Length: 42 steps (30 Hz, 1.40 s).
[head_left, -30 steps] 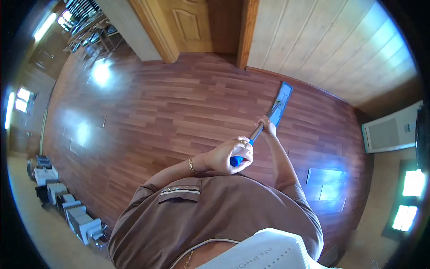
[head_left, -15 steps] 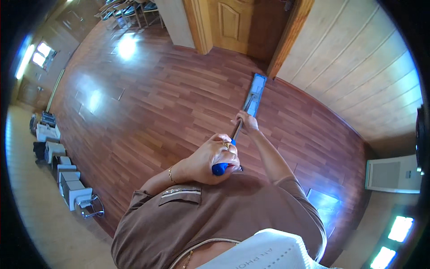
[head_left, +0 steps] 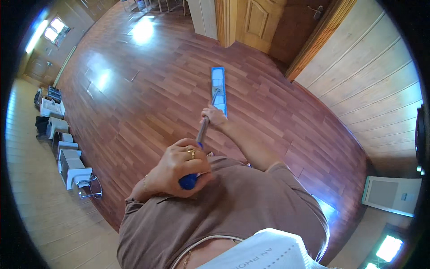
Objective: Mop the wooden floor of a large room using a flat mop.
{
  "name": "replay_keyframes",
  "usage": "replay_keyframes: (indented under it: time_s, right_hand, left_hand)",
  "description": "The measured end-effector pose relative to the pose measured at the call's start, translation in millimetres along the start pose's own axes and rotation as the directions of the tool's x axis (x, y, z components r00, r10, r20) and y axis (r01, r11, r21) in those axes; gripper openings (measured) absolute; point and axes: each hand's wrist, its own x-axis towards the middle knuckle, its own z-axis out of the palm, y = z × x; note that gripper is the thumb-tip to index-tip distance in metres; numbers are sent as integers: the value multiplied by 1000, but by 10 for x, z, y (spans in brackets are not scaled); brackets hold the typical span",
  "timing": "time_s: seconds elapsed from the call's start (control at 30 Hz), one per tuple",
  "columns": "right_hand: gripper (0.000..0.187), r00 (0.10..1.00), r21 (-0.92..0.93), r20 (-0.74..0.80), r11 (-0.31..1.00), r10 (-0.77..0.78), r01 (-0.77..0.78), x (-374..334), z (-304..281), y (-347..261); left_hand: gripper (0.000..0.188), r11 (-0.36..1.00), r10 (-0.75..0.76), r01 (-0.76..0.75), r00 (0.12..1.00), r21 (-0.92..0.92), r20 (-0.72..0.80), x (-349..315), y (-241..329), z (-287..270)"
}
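A flat mop with a blue, rectangular head (head_left: 218,77) lies on the reddish-brown wood floor (head_left: 161,94) ahead of me. Its metal pole (head_left: 203,131) slants back toward my chest. My left hand (head_left: 179,163), with a gold ring, is closed around the top of the pole, and the blue grip end (head_left: 187,181) sticks out below the fist. Farther down, my right hand (head_left: 215,117) wraps the pole close to the head, its arm stretched forward. Part of the head's near end is behind my right hand.
A wooden door (head_left: 257,22) with a metal handle stands ahead, right of centre. A pale panelled wall (head_left: 345,76) runs along the right, with a white cabinet-like unit (head_left: 389,196) beyond. Several white and grey boxy pieces (head_left: 53,109) and a chrome-framed seat (head_left: 92,188) line the left wall.
The mop head has moved left, away from the door frame, and now points more straight ahead. Both hands have shifted left with the pole, still gripping it. My view has turned slightly.
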Motion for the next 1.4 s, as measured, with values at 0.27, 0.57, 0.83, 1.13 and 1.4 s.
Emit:
replay_keyframes:
  time_s: [0.27,0.57,0.83,1.13,1.4]
  right_hand:
    - [11,986,104,154,993,-68,52,299,1,-1051]
    - [10,990,-37,138,999,26,-21,53,-424,-1281]
    - [17,935,-155,-181,930,306,-334,-763,-803,-835]
    - [14,677,-54,-352,708,647,-704,-1986,-1084,-643]
    - [13,523,-43,-423,560,740,-827,-3031,-1091,-484]
  left_hand:
    - [23,991,134,-127,962,-44,239,-511,198,-1028]
    - [28,773,570,-439,798,-458,196,-292,-286,-1397]
    - [26,584,700,-462,703,-667,127,404,-678,-801]
    - [17,525,651,-174,713,-833,261,963,-761,49]
    - [7,500,550,116,723,-858,418,1240,-739,778]
